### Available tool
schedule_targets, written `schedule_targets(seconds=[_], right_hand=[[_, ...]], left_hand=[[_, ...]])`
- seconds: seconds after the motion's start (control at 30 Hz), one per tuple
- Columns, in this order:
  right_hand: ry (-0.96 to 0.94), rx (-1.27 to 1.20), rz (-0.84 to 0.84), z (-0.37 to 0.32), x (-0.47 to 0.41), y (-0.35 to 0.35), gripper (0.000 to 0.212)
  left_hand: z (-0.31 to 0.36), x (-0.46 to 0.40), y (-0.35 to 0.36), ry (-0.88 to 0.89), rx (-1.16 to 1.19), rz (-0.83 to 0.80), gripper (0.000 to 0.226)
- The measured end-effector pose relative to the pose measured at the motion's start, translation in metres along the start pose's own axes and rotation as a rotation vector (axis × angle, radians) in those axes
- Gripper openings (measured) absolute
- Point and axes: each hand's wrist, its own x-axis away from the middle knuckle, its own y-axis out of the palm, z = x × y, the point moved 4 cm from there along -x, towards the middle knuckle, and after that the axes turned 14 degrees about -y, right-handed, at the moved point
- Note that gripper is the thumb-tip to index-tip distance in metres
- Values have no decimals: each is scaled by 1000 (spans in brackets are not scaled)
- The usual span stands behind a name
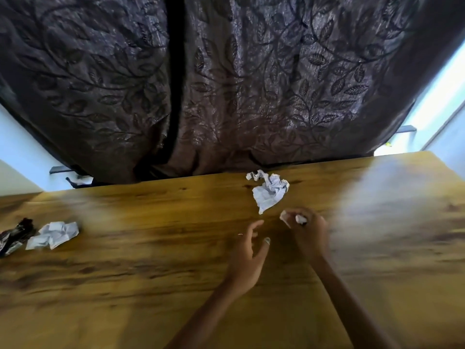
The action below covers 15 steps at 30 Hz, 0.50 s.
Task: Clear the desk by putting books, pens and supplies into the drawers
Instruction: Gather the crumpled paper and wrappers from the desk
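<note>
We're nearly cleared, no books or pens visible: right hand (305,229) pinches a small white scrap (300,219), left hand (247,255) open beside it, two crumpled papers (270,191) (54,234) and a dark wrapper (15,235) left on the tabletop (151,273).

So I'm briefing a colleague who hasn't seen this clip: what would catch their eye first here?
Probably the dark leaf-patterned curtain filling the top half behind the wooden desk. Then the crumpled paper near the desk's far edge, with the right hand just in front of it gripping a small white scrap and the left hand open beside it. Another crumpled paper lies at far left beside a dark wrapper.
</note>
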Motion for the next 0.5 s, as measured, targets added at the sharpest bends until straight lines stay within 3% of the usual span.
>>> schedule_targets(seconds=[0.1, 0.23, 0.33, 0.43, 0.5], right_hand=[[-30, -150, -33, -24, 26, 13, 14], [-52, -135, -261, -38, 41, 37, 34], [-96, -113, -446, -42, 29, 35, 43], [-69, -188, -344, -46, -6, 21, 40], [-90, 39, -246, -40, -41, 18, 47]], left_hand=[[15, -7, 11, -318, 508, -142, 28], [16, -13, 17, -725, 879, -260, 32], [12, -22, 8, -743, 1041, -300, 40], [7, -29, -6, -731, 1191, -256, 32], [3, -31, -14, -759, 1267, -206, 27]])
